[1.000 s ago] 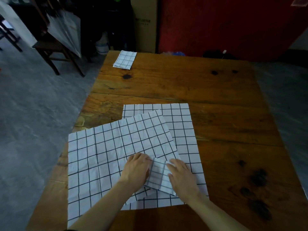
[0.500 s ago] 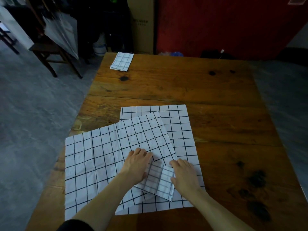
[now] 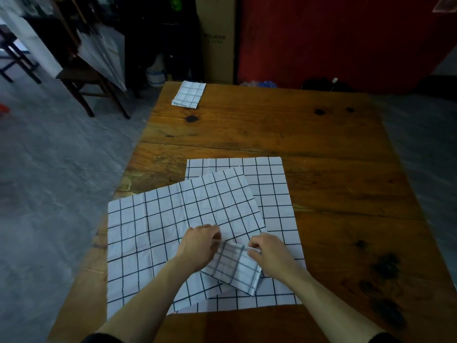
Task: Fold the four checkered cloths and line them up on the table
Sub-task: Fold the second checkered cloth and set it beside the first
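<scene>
A small folded checkered cloth point(image 3: 235, 268) is lifted at its far edge, pinched by my left hand point(image 3: 200, 246) and my right hand point(image 3: 269, 251). Under it lie two unfolded checkered cloths: one tilted, spreading left point(image 3: 160, 229), and one squarer beneath it to the right point(image 3: 269, 184). Another folded checkered cloth point(image 3: 189, 94) rests at the far left corner of the wooden table point(image 3: 309, 134).
A dark wooden chair point(image 3: 81, 82) with a pale sheet leaning on it stands beyond the table's far left corner. A cardboard box point(image 3: 217, 40) and a red wall point(image 3: 333, 38) are behind the table. Grey floor lies on both sides.
Both hands went from pressing flat on the small folded cloth to curling and pinching its far edge, which now rises off the cloths below.
</scene>
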A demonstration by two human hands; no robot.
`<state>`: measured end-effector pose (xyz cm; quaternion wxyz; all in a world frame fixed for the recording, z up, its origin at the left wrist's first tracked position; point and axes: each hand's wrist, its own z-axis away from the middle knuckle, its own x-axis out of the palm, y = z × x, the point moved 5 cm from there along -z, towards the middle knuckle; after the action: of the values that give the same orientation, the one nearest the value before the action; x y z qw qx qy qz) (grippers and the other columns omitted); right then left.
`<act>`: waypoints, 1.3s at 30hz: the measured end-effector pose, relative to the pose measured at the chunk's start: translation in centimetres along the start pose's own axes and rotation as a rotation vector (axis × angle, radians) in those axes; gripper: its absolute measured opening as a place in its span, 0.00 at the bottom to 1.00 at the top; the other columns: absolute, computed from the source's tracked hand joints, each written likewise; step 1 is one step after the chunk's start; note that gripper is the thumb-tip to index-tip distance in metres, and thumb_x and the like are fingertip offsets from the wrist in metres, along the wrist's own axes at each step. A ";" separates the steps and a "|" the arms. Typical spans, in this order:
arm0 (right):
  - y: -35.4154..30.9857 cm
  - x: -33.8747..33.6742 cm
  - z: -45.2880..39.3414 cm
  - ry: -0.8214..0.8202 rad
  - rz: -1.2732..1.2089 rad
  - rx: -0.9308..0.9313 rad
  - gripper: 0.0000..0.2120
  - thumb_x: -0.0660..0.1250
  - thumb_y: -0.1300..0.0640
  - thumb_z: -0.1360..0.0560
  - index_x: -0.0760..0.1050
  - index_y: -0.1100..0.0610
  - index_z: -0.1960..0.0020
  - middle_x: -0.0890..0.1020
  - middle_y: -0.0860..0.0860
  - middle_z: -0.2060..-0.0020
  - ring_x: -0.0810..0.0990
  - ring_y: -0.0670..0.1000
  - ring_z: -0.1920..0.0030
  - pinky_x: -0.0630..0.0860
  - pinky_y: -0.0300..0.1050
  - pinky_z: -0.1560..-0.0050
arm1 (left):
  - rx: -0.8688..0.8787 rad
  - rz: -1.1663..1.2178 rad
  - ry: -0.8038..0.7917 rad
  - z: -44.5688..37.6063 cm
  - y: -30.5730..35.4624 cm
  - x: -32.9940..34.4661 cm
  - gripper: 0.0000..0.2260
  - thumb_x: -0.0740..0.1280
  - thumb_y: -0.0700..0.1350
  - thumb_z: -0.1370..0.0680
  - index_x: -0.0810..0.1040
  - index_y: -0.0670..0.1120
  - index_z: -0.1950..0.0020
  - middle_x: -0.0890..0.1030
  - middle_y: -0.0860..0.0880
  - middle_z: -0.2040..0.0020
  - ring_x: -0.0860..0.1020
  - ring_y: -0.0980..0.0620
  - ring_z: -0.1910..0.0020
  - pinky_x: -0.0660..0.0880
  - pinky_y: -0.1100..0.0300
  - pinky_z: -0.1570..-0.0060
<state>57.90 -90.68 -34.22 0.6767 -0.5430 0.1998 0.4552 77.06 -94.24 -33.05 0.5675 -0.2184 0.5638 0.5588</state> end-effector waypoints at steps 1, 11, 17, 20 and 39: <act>-0.3 -0.1 0.0 0.006 -0.008 -0.016 0.04 0.66 0.51 0.22 0.78 0.51 0.52 0.76 0.46 0.57 0.74 0.45 0.56 0.76 0.44 0.53 | -0.002 0.028 0.027 0.4 -0.2 -0.4 0.02 0.64 0.46 0.22 0.75 0.51 0.51 0.80 0.52 0.54 0.79 0.48 0.55 0.72 0.56 0.54; -5.9 -4.0 2.3 0.169 -0.142 -0.157 0.05 0.68 0.52 0.23 0.78 0.52 0.56 0.77 0.46 0.60 0.75 0.45 0.58 0.75 0.45 0.56 | 0.041 0.194 0.323 6.1 -1.1 -6.5 0.04 0.64 0.43 0.20 0.77 0.51 0.50 0.79 0.56 0.56 0.77 0.55 0.58 0.73 0.59 0.60; -10.4 -6.3 6.5 0.276 -0.119 -0.235 0.04 0.67 0.53 0.22 0.77 0.50 0.56 0.77 0.45 0.59 0.75 0.42 0.56 0.72 0.37 0.56 | 0.069 0.205 0.451 10.9 -0.6 -8.9 0.03 0.63 0.47 0.19 0.76 0.54 0.50 0.78 0.58 0.56 0.76 0.58 0.56 0.77 0.58 0.57; -11.5 -7.5 8.9 0.346 -0.124 -0.225 0.04 0.67 0.54 0.22 0.78 0.52 0.56 0.77 0.46 0.59 0.75 0.42 0.55 0.69 0.31 0.56 | 0.104 0.234 0.496 12.2 0.3 -9.1 0.02 0.64 0.48 0.20 0.76 0.54 0.49 0.78 0.58 0.54 0.76 0.58 0.55 0.78 0.59 0.56; -12.6 -9.7 16.7 0.402 -0.159 -0.434 0.04 0.68 0.55 0.22 0.78 0.52 0.55 0.77 0.44 0.59 0.75 0.43 0.56 0.76 0.42 0.55 | 0.018 0.178 0.674 21.7 7.3 -10.4 0.06 0.68 0.43 0.22 0.75 0.54 0.54 0.77 0.59 0.59 0.76 0.59 0.60 0.77 0.56 0.61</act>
<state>59.75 -79.21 -14.31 0.5252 -0.7681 0.1846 0.3164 81.94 -77.17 -15.28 0.3004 -0.3355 0.7414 0.4976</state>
